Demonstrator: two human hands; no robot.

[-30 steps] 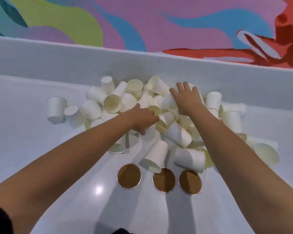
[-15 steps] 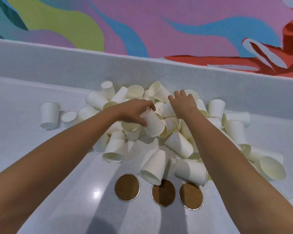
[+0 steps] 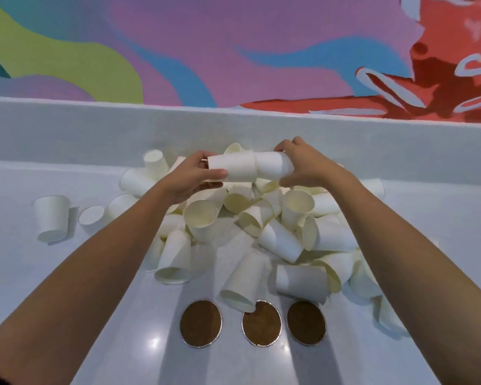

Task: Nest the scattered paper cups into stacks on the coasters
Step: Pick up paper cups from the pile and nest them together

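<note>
left hand (image 3: 190, 179) grips outer cup (image 3: 231, 169) | right hand (image 3: 307, 168) grips inner cup (image 3: 272, 165) | fallen cup (image 3: 243, 279) overlaps middle coaster (image 3: 261, 326)

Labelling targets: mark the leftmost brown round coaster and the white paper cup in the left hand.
Leftmost brown round coaster (image 3: 201, 323), head view, its centre.
White paper cup (image 3: 235, 169) in left hand (image 3: 190, 179), head view, side wall.

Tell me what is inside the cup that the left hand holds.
A second cup, gripped by the right hand, sits in the open mouth of the first cup in the left hand. The wall hides how deep it goes and whether more is inside.
</note>
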